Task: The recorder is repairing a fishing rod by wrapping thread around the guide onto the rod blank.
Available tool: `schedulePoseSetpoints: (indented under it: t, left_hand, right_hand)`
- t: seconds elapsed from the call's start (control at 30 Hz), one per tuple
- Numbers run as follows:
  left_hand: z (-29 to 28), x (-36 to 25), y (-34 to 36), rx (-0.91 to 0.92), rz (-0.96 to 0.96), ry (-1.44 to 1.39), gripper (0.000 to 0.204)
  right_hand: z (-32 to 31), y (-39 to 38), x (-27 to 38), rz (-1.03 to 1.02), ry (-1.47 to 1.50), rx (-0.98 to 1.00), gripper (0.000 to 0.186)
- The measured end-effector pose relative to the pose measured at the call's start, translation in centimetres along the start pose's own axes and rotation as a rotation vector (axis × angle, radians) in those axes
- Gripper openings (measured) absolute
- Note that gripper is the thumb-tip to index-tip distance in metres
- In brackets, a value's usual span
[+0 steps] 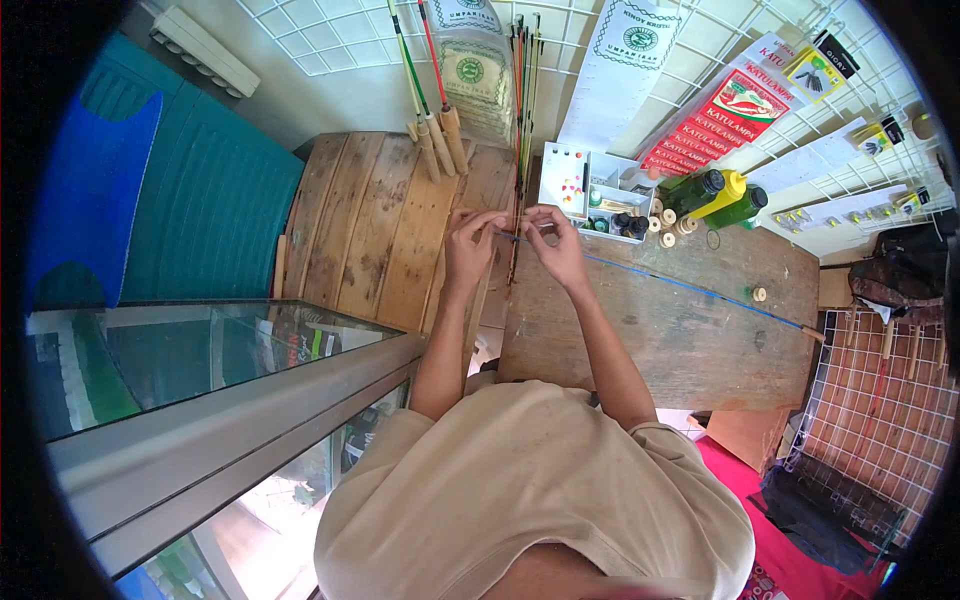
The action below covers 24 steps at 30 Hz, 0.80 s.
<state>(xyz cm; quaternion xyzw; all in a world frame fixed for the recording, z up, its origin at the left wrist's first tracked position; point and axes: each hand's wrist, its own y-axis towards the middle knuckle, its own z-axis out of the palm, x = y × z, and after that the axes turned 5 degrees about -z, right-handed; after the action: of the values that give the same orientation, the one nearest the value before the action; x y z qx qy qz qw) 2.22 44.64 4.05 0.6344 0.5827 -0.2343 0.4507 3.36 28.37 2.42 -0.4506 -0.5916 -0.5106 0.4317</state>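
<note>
We see two bare hands close together over the seam between two wooden surfaces. The right hand (556, 248) has its bent fingers closed on a slim, smooth blue fishing rod (690, 287) near its thin end. The left hand (470, 245) sits just beside it, thumb and forefinger drawn together at that same end; we cannot tell whether they clamp the rod, as the detail is too small. From the hands, the rod slants over the scuffed brown tabletop (640, 350) to a tan grip near the right edge.

Behind the right hand we find a glossy white plastic organizer (609, 165) divided into compartments, with small dark-capped jars (628, 222) in one. Round pale wooden spools (668, 225) cluster beside it, near squat green bottles (742, 208), while a lone spool (759, 294) stands farther right. To our left, rough, knotted planks (365, 220) form a slatted surface, and cylindrical tan rod handles (440, 145) stand upright at its back. White wire grid (300, 40) lines the wall.
</note>
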Motion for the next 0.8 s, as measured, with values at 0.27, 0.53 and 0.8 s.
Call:
schedulePoseSetpoints:
  t: [0.27, 0.53, 0.8]
  left_hand:
    - [-0.5, 0.9, 0.1, -0.158, -0.137, -0.204, 0.013]
    - [-1.3, 2.6, 0.5, -0.321, -0.170, -0.301, 0.014]
    - [-2.1, 1.4, 1.4, -0.350, -0.022, -0.076, 0.016]
  right_hand:
    - [0.2, -1.7, -5.1, -0.285, -0.612, 0.163, 0.024]
    - [0.2, -2.5, -6.1, -0.170, -0.500, 0.127, 0.013]
    - [-0.1, -2.5, -6.3, -0.150, -0.560, 0.151, 0.013]
